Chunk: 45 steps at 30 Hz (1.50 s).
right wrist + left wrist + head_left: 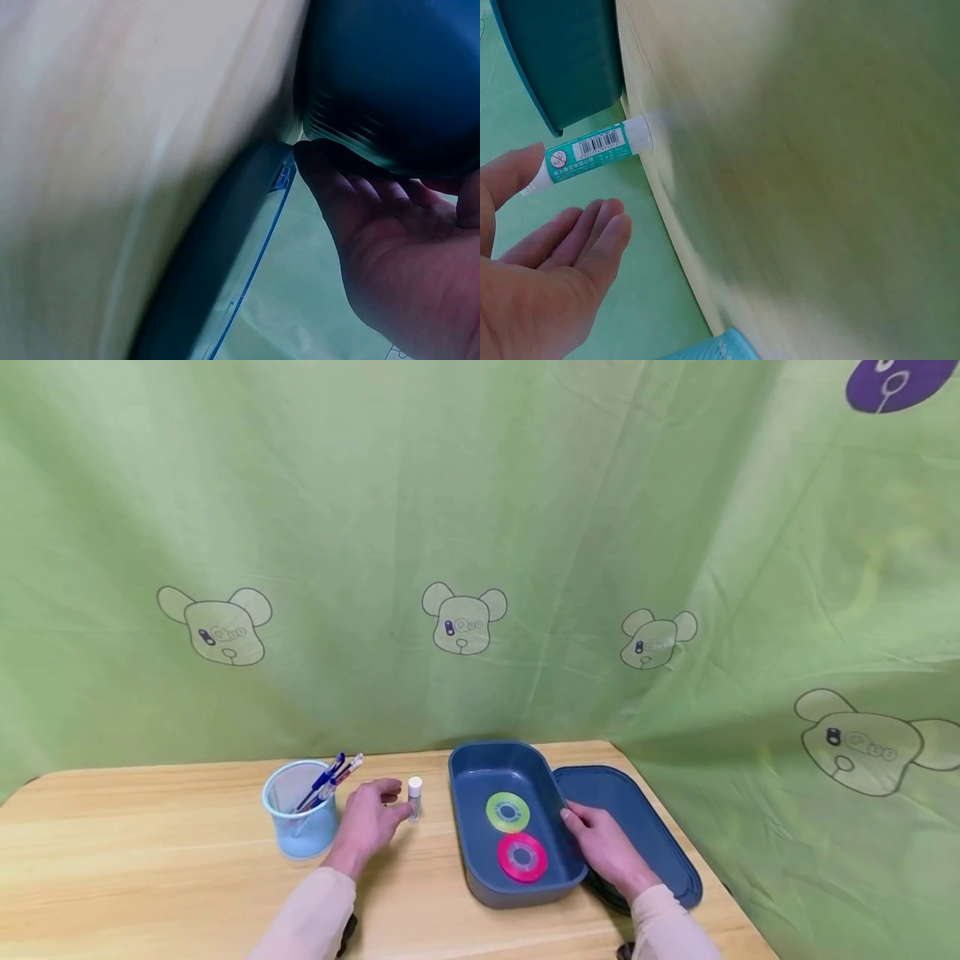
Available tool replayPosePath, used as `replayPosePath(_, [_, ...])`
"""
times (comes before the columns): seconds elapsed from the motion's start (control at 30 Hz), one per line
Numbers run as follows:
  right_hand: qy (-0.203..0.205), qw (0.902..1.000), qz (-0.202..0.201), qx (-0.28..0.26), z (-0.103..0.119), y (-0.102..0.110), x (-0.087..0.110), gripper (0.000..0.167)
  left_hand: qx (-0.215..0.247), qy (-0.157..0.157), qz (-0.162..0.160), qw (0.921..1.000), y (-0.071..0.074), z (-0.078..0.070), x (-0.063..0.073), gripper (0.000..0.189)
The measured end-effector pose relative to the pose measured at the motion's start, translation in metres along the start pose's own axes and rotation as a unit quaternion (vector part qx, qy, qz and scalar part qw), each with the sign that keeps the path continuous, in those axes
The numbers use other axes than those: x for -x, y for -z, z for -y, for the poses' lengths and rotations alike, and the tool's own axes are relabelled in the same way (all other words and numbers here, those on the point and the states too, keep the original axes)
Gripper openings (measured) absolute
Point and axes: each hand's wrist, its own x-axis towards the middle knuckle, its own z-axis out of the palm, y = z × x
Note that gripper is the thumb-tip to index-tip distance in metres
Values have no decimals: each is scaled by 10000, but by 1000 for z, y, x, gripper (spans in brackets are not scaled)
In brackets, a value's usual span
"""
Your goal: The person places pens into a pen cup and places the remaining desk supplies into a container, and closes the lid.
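A glue stick [592,151] with a teal barcode label and white ends stands upright on the table. My left hand [371,818] is beside it, its fingers spread apart; in the left wrist view the thumb overlaps the glue stick's end, while the other fingers stay off it. With my right hand [600,843] I grip the right wall of a dark blue box [468,843], thumb over the rim and fingers under the outside [382,195]. Inside the box lie a yellow-green ring-shaped roll [507,812] and a pink one [522,857], like tape.
Left of my left hand stands a light blue mesh pen cup [306,835] holding several pens [330,781]. A dark blue lid [667,852] lies on the right of the wooden table [150,843], partly under the box's side. Green curtains [337,677] hang behind and at right.
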Motion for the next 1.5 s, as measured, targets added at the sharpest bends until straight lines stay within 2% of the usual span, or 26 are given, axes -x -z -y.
replayPosePath(0.27, [3, 10000, -46, -11, 0, -1, 1, 42, 57, -78, 93, 9999, -4, 2, -7, 33])
replayPosePath(0.43, [30, 10000, -75, -10, 0, -1, 1, 42, 34, 1, 240, 9997, -5, 3, -9, 29])
replayPosePath(0.7, [9, 9999, -87, 56, 1, 1, 2, 42, -17, -26, 138, 9999, -8, 5, -13, 26])
replayPosePath(1.0, [-45, 10000, -71, 34, 2, 0, 2, 42, -129, -42, 164, 9998, -10, 4, -14, 8])
replayPosePath(1.5, [-124, 9999, -70, -7, 1, -1, 1, 43, -408, -20, 330, 9986, -9, 1, -14, 6])
